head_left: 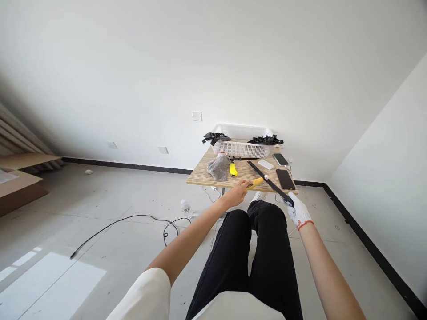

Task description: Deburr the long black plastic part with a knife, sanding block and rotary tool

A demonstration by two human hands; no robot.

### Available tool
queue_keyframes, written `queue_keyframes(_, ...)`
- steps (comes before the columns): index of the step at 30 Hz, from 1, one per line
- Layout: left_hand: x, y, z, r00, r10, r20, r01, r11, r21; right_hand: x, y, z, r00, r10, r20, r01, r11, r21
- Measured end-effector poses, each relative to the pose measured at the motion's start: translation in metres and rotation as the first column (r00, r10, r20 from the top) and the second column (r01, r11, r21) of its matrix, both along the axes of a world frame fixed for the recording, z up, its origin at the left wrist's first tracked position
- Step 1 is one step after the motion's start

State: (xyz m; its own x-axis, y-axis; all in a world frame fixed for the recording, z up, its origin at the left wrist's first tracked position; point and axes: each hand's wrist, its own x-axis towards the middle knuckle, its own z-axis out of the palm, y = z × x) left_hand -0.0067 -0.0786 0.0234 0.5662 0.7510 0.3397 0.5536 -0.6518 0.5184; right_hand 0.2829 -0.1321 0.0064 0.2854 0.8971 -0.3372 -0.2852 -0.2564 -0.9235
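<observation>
My bare left hand point(237, 191) is closed round a yellow-handled tool point(255, 182) at the front edge of a small wooden table point(203, 175). My right hand point(298, 212), in a white glove, grips the near end of a long black strip point(268, 181) that runs diagonally across the table top. A small white bit sits on the strip near its middle. I sit with my legs in black trousers stretched toward the table.
On the table lie a grey cloth point(218, 167), a second yellow tool point(233, 169), two phones point(285, 178), a white power bank point(266, 164) and a white basket point(242, 141) with black parts. A cable point(126, 220) and bottle point(186, 208) lie on the floor; cardboard sits left.
</observation>
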Motion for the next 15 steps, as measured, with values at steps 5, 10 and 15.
queue_keyframes(5,0.007,-0.025,0.016,1.000,-0.022,-0.018,0.021,0.999,-0.046,-0.009,-0.006,0.013,1.000,-0.011,0.008,0.011,1.000,-0.010)
queue_keyframes(10,0.011,-0.037,0.024,0.999,-0.049,-0.021,0.049,0.999,-0.022,-0.016,-0.009,0.028,0.997,0.003,0.077,0.001,0.999,-0.053)
queue_keyframes(15,0.012,-0.044,0.024,0.999,-0.032,-0.033,0.032,0.999,-0.018,-0.022,-0.001,0.031,0.994,-0.004,0.108,0.015,0.995,-0.098)
